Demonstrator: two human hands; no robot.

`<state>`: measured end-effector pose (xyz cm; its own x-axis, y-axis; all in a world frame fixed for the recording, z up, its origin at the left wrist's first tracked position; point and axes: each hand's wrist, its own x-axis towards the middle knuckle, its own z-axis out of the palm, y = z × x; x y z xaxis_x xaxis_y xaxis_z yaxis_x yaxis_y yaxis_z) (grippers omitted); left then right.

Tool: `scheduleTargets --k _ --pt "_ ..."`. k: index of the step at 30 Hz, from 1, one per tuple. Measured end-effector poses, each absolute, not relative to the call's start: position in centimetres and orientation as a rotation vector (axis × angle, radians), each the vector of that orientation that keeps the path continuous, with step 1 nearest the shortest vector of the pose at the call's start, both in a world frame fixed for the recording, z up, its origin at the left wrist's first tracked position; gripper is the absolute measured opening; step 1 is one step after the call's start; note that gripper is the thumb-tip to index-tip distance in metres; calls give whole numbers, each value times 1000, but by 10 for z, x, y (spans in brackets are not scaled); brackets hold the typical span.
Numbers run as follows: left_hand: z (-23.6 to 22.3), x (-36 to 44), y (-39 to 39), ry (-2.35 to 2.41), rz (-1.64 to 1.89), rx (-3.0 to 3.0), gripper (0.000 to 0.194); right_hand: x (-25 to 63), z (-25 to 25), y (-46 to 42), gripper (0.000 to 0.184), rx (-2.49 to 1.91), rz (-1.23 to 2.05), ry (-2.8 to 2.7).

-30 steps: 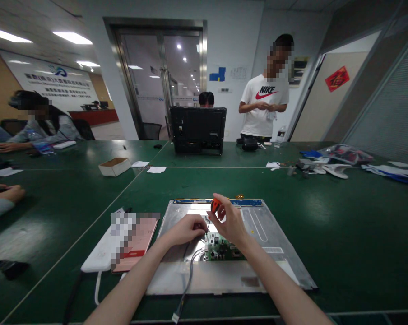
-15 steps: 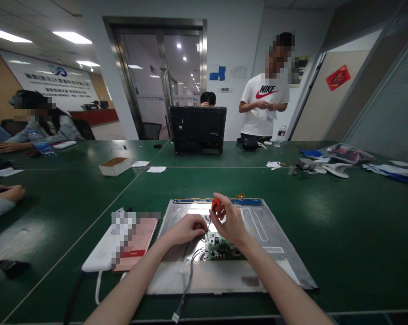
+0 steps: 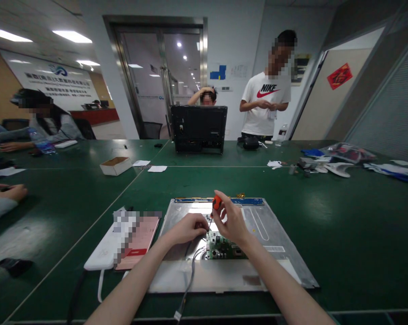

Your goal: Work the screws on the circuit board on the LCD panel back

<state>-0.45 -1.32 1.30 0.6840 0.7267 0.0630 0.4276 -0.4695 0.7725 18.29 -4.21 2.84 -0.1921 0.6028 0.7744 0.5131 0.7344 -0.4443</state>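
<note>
A screwdriver with an orange and black handle (image 3: pixel 217 202) is gripped in my right hand (image 3: pixel 233 220), its thin shaft slanting down to the upper left corner of a green circuit board (image 3: pixel 220 248). Beside the tip, the fingers of my left hand (image 3: pixel 192 228) are pinched together at that corner; whether they hold something small is hidden. The board lies on a silver metal display panel (image 3: pixel 275 246) with a blue strip along its far edge. A grey cable (image 3: pixel 190 277) with a white plug runs from near the board over the panel's front edge.
Left of the panel lie a white power bank (image 3: pixel 104 250) and a pink booklet (image 3: pixel 141 239). Farther off are a small open box (image 3: pixel 116 166), a black monitor (image 3: pixel 199 130) and scattered parts (image 3: pixel 308 164). Other people sit or stand around the green table (image 3: pixel 353 225).
My hands stay at the board's corner, with the screwdriver handle only slightly shifted. Behind the monitor, a person has raised a hand to their head. The view has moved a little.
</note>
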Motion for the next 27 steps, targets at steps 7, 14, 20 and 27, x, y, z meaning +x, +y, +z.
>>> scheduleTargets --k 7,14,20,27 --pt "13 -5 -12 869 489 2142 15 182 27 -41 50 -886 18 -1814" --pt "10 -6 -11 851 504 2149 17 183 25 -40 52 -890 44 -1821" --pt "11 -5 -11 871 498 2165 16 185 23 -41 61 -901 149 -1832" --pt "10 -4 -11 885 493 2203 15 183 27 -42 56 -904 58 -1823"
